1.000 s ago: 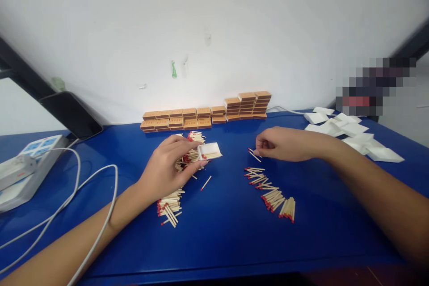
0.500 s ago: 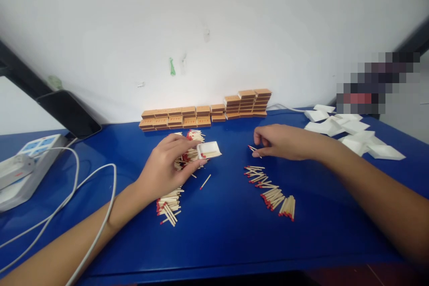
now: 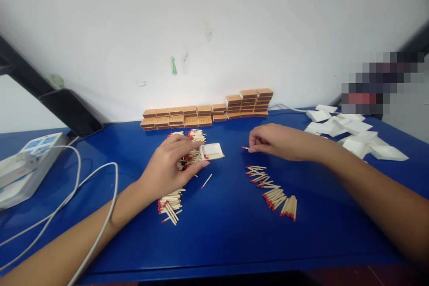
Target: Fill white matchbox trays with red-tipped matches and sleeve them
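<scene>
A blue worktop (image 3: 228, 241) is backed by a pale, marked wall (image 3: 268, 31). Dark bars (image 3: 23, 69) are seen at both sides.

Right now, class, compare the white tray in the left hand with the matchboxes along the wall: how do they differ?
The white tray is plain white, while the matchboxes have orange tops.
The white tray is open, showing matches inside; the matchboxes look closed.
The white tray is gripped by the left hand, whereas the matchboxes stand stacked beside the wall.
Both are rectangular.
</scene>
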### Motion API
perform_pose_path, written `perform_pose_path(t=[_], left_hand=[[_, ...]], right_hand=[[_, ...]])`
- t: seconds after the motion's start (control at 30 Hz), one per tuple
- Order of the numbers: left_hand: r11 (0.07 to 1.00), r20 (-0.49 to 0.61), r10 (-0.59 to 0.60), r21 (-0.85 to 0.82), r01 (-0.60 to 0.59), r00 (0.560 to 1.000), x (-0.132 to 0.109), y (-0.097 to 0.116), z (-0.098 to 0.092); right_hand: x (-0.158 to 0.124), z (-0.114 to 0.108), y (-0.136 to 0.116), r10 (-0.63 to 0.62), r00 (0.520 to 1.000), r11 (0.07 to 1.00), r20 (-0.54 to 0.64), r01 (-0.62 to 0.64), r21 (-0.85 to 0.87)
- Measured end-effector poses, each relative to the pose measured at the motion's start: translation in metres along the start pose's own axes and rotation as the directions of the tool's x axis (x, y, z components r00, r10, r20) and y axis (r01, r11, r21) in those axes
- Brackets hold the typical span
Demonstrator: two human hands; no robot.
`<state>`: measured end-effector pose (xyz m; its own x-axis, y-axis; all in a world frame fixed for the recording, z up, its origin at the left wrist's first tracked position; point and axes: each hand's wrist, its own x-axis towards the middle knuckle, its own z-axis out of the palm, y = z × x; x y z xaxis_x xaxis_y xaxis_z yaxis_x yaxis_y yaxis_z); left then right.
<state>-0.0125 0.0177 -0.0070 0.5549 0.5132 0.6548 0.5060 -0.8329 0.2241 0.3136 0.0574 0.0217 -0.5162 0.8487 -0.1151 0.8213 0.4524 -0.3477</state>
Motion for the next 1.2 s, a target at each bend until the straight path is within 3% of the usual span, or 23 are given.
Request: perform_pose_path(t=[0.1,0.2,0.27,0.5,0.8,1.07,1.2], left_hand=[[1.0,0.011,-0.026,-0.012,0.026,1.0,0.0,0.002,0.001],[0.999,0.036,-0.034,-0.039,0.036,0.999,0.0,0.007,0.003],[0.998,0.045,-0.022,-0.063,0.025,0.999,0.001,0.011,0.004],[0.997,0.032,-0.004,-0.073,0.006,0.999,0.002,0.015,0.004],[0.989,0.002,-0.088,-0.116,0.088,0.996,0.002,0.013,0.001],[0.972,-0.038,-0.136,-0.199,0.126,0.99,0.003,0.018,0.001],[0.981,-0.045,-0.112,-0.163,0.104,0.993,0.002,0.016,0.001]], right_hand=[[-0.003,0.001,-0.023,-0.093,0.976,0.978,-0.195,0.126,0.167],[-0.008,0.01,-0.051,-0.117,0.904,0.924,-0.41,0.251,0.288],[-0.009,0.02,-0.064,-0.165,0.871,0.89,-0.463,0.333,0.311],[-0.003,0.04,-0.067,-0.234,0.894,0.914,-0.383,0.336,0.226],[-0.008,0.018,-0.054,-0.258,0.901,0.911,-0.35,0.347,0.222],[-0.009,0.026,-0.062,-0.27,0.88,0.876,-0.391,0.393,0.28],[-0.011,0.017,-0.061,-0.243,0.879,0.892,-0.411,0.369,0.262]])
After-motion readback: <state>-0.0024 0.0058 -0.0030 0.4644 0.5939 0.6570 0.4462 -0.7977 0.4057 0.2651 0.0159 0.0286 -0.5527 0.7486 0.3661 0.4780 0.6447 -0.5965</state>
